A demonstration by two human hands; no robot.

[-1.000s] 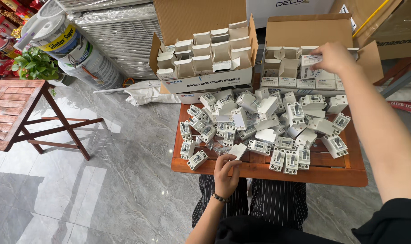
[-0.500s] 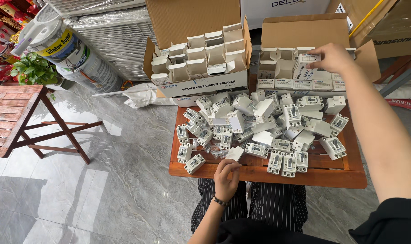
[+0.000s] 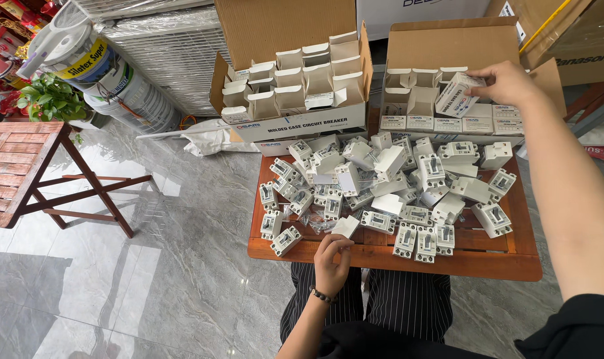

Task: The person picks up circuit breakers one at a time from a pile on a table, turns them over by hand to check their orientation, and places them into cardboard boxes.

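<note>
Nearest the camera, the left hand (image 3: 332, 256) is curled at the front edge of the low wooden table (image 3: 395, 258), its fingertips pinched on a small white folded box (image 3: 346, 227) that rests against the near side of the heap. Just beyond it, a large pile of white circuit breakers (image 3: 388, 193) is spread loose across the tabletop, some upright, some tipped on their sides, with a few small clear bags and folded white cartons mixed in; by the look of this, most of the packing is judged to be left. Farther back, the right hand (image 3: 508, 83) is stretched out over the right-hand cardboard carton (image 3: 448, 46), with fingers closed around a small white printed box (image 3: 455, 95), held tilted just above the rows. In that carton a front row of closed boxes is seen standing in place, while several boxes behind it are open-flapped, so only a small part is judged finished. To the left of it, a second cardboard carton (image 3: 295, 123) is filled with open white boxes whose flaps stand up; whether any holds a breaker cannot be told.
</note>
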